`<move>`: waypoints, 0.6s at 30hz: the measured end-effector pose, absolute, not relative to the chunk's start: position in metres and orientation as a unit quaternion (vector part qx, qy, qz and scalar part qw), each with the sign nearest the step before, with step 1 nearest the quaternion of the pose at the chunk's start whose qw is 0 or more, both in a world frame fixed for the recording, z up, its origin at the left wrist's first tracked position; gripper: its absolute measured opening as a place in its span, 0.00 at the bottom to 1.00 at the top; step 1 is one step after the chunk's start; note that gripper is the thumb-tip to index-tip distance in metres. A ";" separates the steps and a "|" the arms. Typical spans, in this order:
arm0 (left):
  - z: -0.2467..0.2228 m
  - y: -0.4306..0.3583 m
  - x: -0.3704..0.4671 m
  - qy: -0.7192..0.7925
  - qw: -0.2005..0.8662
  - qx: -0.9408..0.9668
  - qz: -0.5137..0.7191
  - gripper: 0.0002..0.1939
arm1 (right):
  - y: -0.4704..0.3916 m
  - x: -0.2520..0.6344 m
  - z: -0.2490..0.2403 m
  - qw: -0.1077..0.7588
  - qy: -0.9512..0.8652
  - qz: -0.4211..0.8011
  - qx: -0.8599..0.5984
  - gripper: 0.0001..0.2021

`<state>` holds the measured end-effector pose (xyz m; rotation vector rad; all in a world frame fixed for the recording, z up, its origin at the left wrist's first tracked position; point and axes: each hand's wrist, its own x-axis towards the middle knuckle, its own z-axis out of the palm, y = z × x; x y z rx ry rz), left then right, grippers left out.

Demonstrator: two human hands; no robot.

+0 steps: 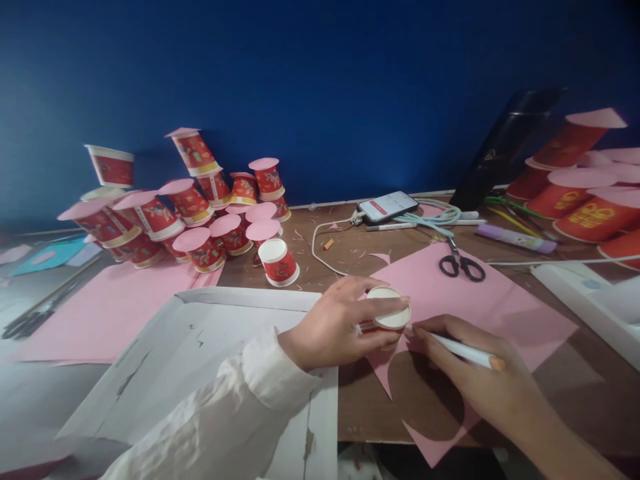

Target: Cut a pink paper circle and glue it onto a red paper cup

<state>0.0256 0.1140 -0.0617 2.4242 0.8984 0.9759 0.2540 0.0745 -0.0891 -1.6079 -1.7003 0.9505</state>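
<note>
My left hand (pixel 340 323) grips a paper cup (pixel 387 308) that stands on a pink paper sheet (pixel 480 313) with its pale round end up. Between the fingers of my right hand (pixel 465 353) is a white pen (pixel 465 350) with an orange end, its tip close to the cup's lower edge. Curved pieces are cut out of the sheet's near side, and a pointed strip hangs toward the table edge. Black-handled scissors (pixel 461 265) lie on the far part of the sheet. My palm and fingers hide much of the cup's side.
Red cups topped with pink paper discs (pixel 193 239) are stacked at left, others (pixel 580 193) at right. One red cup (pixel 279 262) stands nearer. A phone (pixel 387 207) with cables, a glue stick (pixel 516 239), a black box (pixel 505 147) and a white tray (pixel 240 353) surround the work area.
</note>
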 end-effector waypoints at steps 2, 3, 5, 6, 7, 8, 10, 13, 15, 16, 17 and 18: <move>-0.061 0.114 0.026 0.322 0.195 0.860 0.345 0.17 | 0.077 0.257 -0.089 0.304 -0.632 0.369 -0.609 0.16; -0.060 0.113 0.026 0.324 0.199 0.859 0.342 0.17 | 0.078 0.258 -0.089 0.309 -0.631 0.365 -0.610 0.16; -0.059 0.113 0.027 0.328 0.204 0.860 0.334 0.17 | 0.081 0.260 -0.088 0.325 -0.638 0.346 -0.607 0.15; -0.058 0.113 0.027 0.329 0.204 0.860 0.332 0.17 | 0.083 0.259 -0.087 0.332 -0.644 0.339 -0.600 0.14; -0.058 0.113 0.027 0.329 0.202 0.861 0.331 0.17 | 0.084 0.258 -0.085 0.335 -0.649 0.338 -0.594 0.14; -0.058 0.113 0.027 0.329 0.199 0.862 0.331 0.17 | 0.085 0.256 -0.084 0.334 -0.650 0.345 -0.589 0.13; -0.058 0.113 0.027 0.329 0.194 0.863 0.331 0.17 | 0.087 0.251 -0.080 0.329 -0.642 0.367 -0.587 0.13; -0.058 0.113 0.027 0.328 0.189 0.865 0.329 0.18 | 0.089 0.245 -0.076 0.326 -0.630 0.383 -0.592 0.13; -0.058 0.113 0.027 0.326 0.189 0.866 0.329 0.18 | 0.089 0.244 -0.075 0.325 -0.632 0.376 -0.594 0.13; -0.058 0.113 0.027 0.325 0.190 0.866 0.330 0.18 | 0.089 0.243 -0.075 0.327 -0.634 0.371 -0.595 0.13; -0.058 0.113 0.027 0.326 0.190 0.865 0.331 0.18 | 0.089 0.243 -0.075 0.328 -0.635 0.369 -0.594 0.13; -0.058 0.113 0.027 0.327 0.192 0.864 0.332 0.18 | 0.089 0.243 -0.075 0.331 -0.636 0.368 -0.592 0.13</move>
